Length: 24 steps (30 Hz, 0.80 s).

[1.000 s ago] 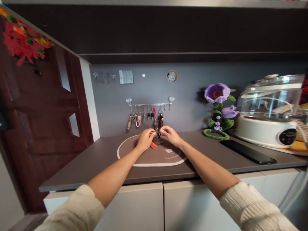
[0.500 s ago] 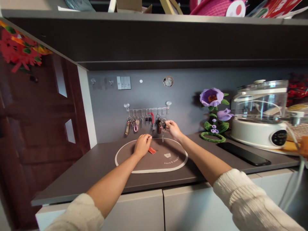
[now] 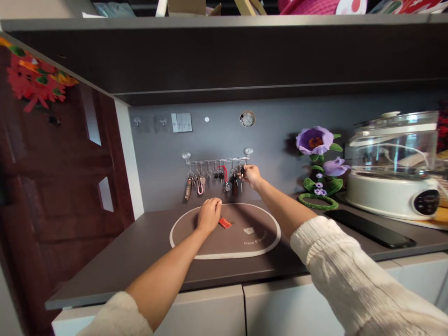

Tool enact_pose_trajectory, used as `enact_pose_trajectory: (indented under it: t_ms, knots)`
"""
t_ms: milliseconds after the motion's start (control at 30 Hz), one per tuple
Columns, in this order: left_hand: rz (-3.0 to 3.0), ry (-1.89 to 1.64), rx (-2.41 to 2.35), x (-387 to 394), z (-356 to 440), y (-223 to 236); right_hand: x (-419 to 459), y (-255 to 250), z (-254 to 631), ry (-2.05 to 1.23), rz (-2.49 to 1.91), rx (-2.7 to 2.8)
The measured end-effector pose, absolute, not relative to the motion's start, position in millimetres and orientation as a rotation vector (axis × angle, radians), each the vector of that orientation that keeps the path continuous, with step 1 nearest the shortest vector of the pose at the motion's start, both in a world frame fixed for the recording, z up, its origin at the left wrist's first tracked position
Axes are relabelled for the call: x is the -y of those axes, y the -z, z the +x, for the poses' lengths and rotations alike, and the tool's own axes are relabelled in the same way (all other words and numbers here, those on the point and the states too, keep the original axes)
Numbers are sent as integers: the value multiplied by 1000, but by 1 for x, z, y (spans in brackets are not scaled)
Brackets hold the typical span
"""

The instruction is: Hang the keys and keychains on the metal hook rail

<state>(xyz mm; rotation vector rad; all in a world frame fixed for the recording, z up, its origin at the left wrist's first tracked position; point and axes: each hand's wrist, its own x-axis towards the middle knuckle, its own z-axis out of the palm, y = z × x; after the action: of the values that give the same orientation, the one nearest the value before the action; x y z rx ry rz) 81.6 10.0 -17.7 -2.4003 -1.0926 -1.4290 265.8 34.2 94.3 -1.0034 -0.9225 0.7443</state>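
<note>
My right hand (image 3: 251,176) is raised to the right end of a metal hook rail (image 3: 217,161) on the grey wall, its fingers pinched on a key ring with a dark key (image 3: 241,171) at a hook. Several other keys and fobs (image 3: 210,179) hang along the rail. My left hand (image 3: 209,214) rests with curled fingers on a brown oval mat (image 3: 245,242), right beside a small red tag (image 3: 224,223) lying on the mat; whether it touches the tag is unclear.
A dark countertop (image 3: 140,252) carries the mat, a purple flower ornament (image 3: 318,163), a black phone (image 3: 373,228) and a white cooker with a clear lid (image 3: 392,168). A dark red door (image 3: 52,186) stands at left. A shelf (image 3: 224,23) runs overhead.
Both hands held the key ring together over the mat; my right hand has since lifted it up to the rail's right end, while my left hand dropped onto the mat.
</note>
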Motion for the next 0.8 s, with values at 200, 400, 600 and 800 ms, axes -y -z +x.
enact_pose_trajectory:
  t_ms: [200, 400, 600, 800]
  knots:
    - [-2389, 1441, 1098, -9, 81, 17, -44, -90, 267, -732, -1043, 858]
    - [-2382, 1437, 1115, -12, 80, 18, -53, -81, 270, -729, -1074, 846]
    - [-2382, 1451, 1129, -12, 79, 19, -55, -73, 271, -739, -1078, 865]
    - [-2377, 1484, 1160, -13, 79, 19, -56, -67, 273, -710, -1083, 894]
